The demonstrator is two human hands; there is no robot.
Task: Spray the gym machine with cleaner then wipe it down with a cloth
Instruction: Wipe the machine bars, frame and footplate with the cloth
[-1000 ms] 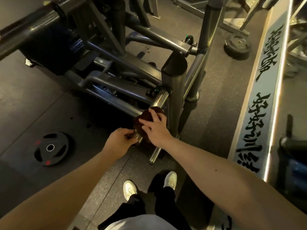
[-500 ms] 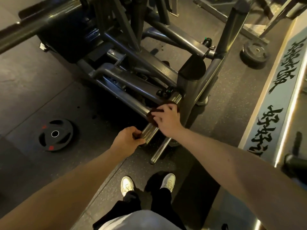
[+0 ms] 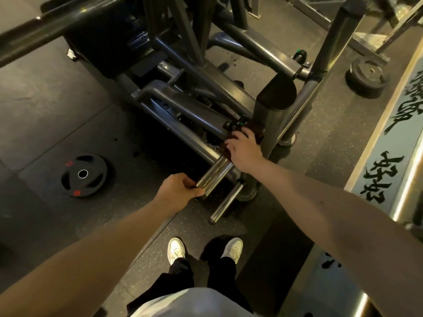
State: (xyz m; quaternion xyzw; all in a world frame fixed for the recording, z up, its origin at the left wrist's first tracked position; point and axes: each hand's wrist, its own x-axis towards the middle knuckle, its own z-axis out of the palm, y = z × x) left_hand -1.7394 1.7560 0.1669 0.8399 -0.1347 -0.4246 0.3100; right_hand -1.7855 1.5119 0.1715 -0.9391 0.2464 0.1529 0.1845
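Note:
A grey steel gym machine (image 3: 196, 110) fills the upper middle of the head view. A shiny chrome weight peg (image 3: 214, 175) sticks out of its frame toward me. My left hand (image 3: 177, 191) grips the near end of that peg. My right hand (image 3: 243, 149) holds a dark brown cloth (image 3: 257, 131) wrapped over the far end of the peg, where it meets the frame beside a thick upright post (image 3: 272, 120). Most of the cloth is hidden under my fingers. No spray bottle is in view.
A black weight plate (image 3: 83, 175) with red marks lies on the rubber floor to the left. Another plate (image 3: 367, 76) lies at the upper right. A second, lower chrome peg (image 3: 226, 203) juts toward my shoes (image 3: 203, 250). A lettered bench-like panel (image 3: 389, 143) runs along the right.
My right hand has slid the cloth along the chrome peg away from me, up to the frame, baring the peg's shiny length. My left hand has kept its grip on the near end.

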